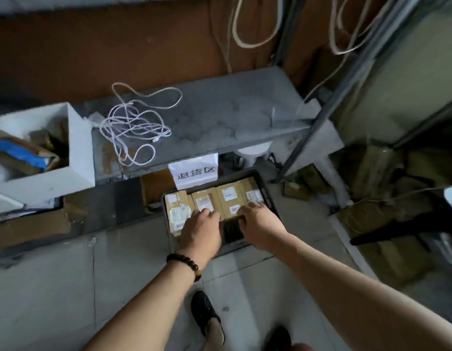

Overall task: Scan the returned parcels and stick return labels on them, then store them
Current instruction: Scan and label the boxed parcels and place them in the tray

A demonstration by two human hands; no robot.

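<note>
Parcels [228,198] in crate [232,233], beneath left hand [202,229] and right hand [260,224], touching.

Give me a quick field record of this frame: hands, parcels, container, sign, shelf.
left hand: on the parcels, grip unclear
right hand: on the parcels, grip unclear
parcels: cardboard, labelled, side by side in the crate
crate: dark, on the floor below the shelf
sign: paper, reads 退货区, hangs at the shelf edge
shelf: grey, holds a tangled white cable
</note>
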